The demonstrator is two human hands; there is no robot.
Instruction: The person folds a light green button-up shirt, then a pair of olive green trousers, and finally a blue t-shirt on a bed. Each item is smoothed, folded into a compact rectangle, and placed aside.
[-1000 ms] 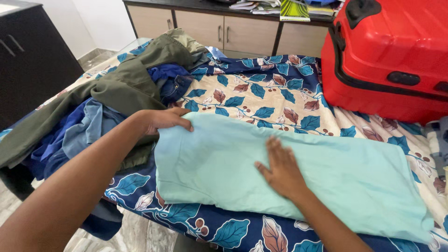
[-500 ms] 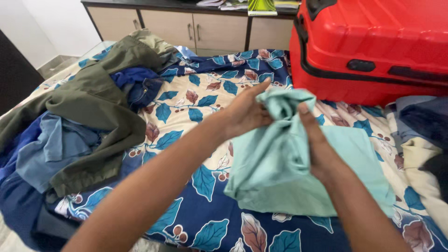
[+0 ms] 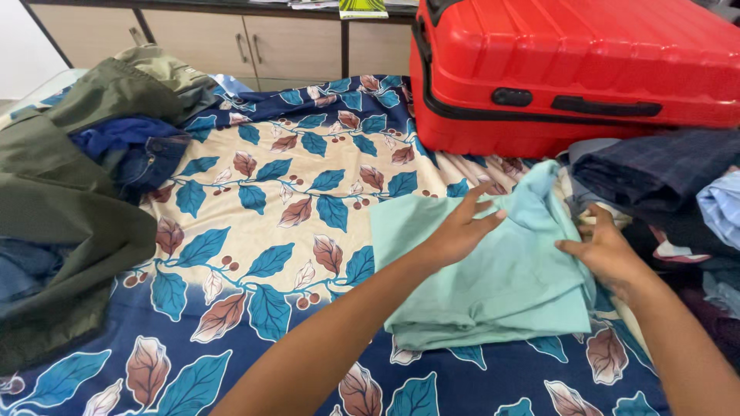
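Head view: a folded mint-green garment (image 3: pixel 493 285) lies on a bed covered by a leaf-print bedsheet (image 3: pixel 270 231) in navy, cream and teal. The garment sits right of the middle of the bed, its folded stack lying roughly crosswise, with a loose upper corner rising toward the far right, where the cloth bunches into a small peak.

The left hand (image 3: pixel 461 229) rests on top of the garment near its far edge, the grip released: fingers spread and flat on the cloth, pointing right toward the bunched corner, nothing pinched. The right hand (image 3: pixel 609 250) is at the garment's right edge, fingers loosely extended and touching the fabric from the side; it too looks unclenched, closed on nothing, though the fingertips are partly lost against the cloth. The raised corner lies between the two hands, nearer the left fingertips, and the bulk of the stack lies toward the person from both hands.

Just beyond the garment a red hard-shell suitcase (image 3: pixel 570 69) lies on the bed. At the right, touching the garment's edge, sits a stack of dark and light-blue clothes (image 3: pixel 671 185). Well apart on the left lies a heap with an olive-green garment (image 3: pixel 69 192) over blue denim pieces (image 3: pixel 131 150). Beige cabinets (image 3: pixel 231 46) stand behind the bed.
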